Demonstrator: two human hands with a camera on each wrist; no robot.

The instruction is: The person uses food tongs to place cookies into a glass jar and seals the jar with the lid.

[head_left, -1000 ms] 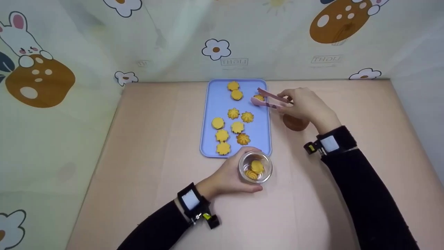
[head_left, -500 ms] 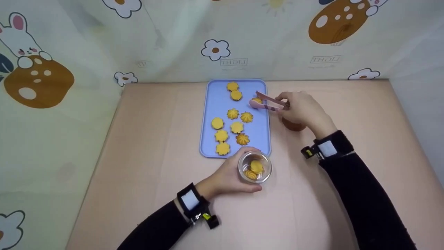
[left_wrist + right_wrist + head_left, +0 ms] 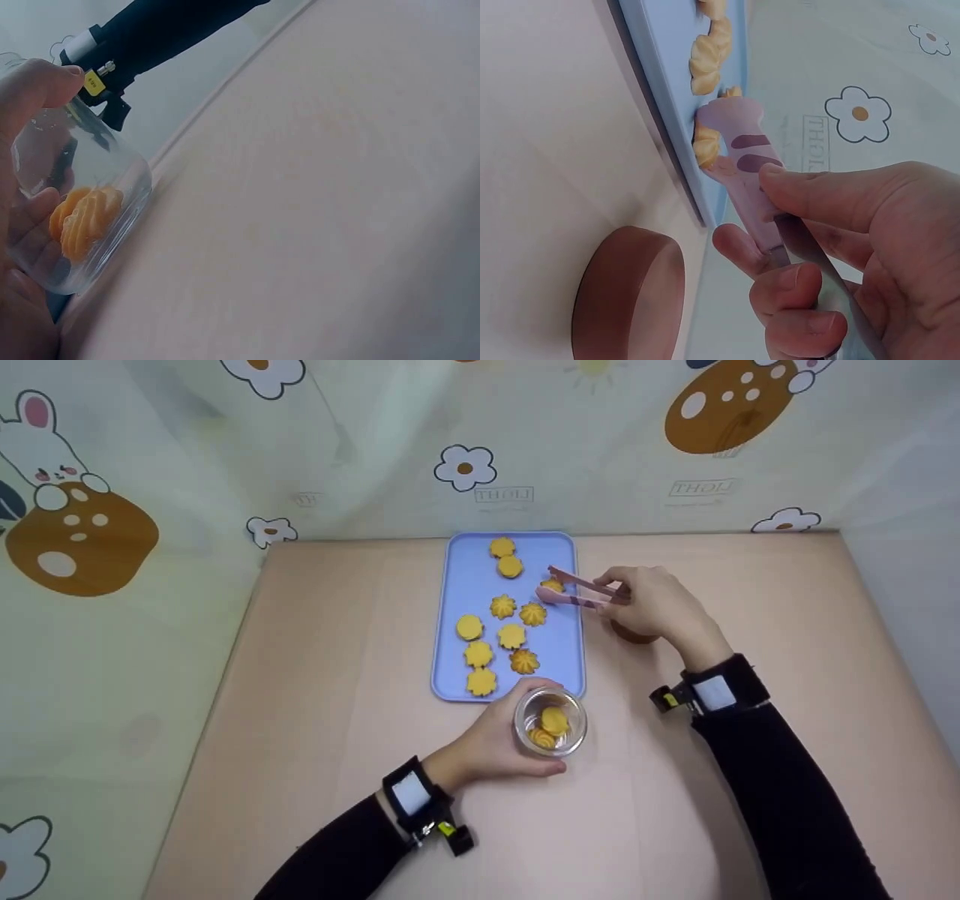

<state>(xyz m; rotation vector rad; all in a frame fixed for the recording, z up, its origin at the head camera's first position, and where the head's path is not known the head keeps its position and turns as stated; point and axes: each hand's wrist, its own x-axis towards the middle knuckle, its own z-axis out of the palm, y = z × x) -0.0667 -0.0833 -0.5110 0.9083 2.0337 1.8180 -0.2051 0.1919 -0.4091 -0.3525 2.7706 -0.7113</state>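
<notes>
My left hand (image 3: 499,739) grips a clear jar (image 3: 580,739) from its left side, just past the tray's near edge. Cookies (image 3: 91,223) lie on the jar's bottom. In my right hand (image 3: 654,598) I hold pink tongs (image 3: 574,600) with metal handles, thumb on one side and fingers on the other. The tongs' tips are around one yellow cookie (image 3: 706,146) at the tray's right side; whether they squeeze it I cannot tell. More swirl and flower-shaped cookies (image 3: 503,606) are spread over the blue tray (image 3: 457,577).
A round brown lid (image 3: 627,292) lies on the table right of the tray, partly hidden under my right hand in the head view. A patterned cloth (image 3: 360,457) rises behind the table's far edge.
My right hand has moved a little nearer to me with the tongs, and the cookie between their tips has shifted the same way. The left hand and jar have stayed in place.
</notes>
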